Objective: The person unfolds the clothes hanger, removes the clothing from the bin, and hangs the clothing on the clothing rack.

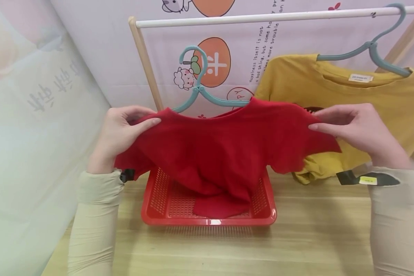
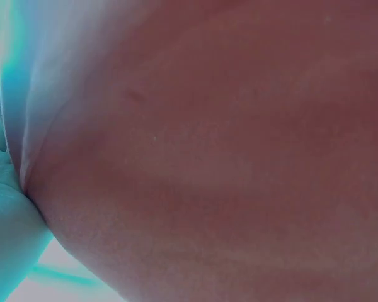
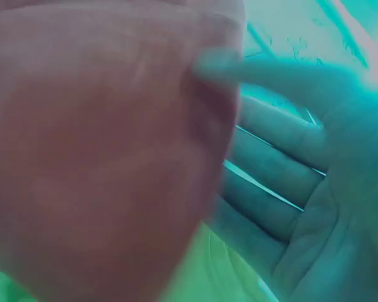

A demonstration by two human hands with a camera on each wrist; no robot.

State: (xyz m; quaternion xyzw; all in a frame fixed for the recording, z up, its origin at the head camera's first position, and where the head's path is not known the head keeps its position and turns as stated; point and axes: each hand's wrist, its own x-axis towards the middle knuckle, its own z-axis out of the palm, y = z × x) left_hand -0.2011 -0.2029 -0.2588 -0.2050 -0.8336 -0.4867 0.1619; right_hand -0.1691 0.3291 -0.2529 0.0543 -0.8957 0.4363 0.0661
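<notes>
A red short-sleeved T-shirt (image 1: pixel 214 145) hangs spread between both hands, with a blue-green hanger (image 1: pixel 224 102) inside its neck opening. The hanger's hook stands free of the rail. My left hand (image 1: pixel 119 130) pinches the shirt near the left shoulder between thumb and fingers. At the other sleeve my right hand (image 1: pixel 357 128) pinches the fabric the same way. In the left wrist view the shirt (image 2: pixel 227 157) fills most of the frame. The right wrist view shows the thumb of the right hand (image 3: pixel 302 163) on the cloth, fingers behind it.
Below the shirt stands a red plastic basket (image 1: pixel 207 221) on the wooden table (image 1: pixel 227 253). A white rail (image 1: pixel 241 18) on wooden posts crosses the back. On it, at right, a yellow T-shirt (image 1: pixel 383 103) hangs from another hanger (image 1: pixel 345 56). A printed cloth covers the walls.
</notes>
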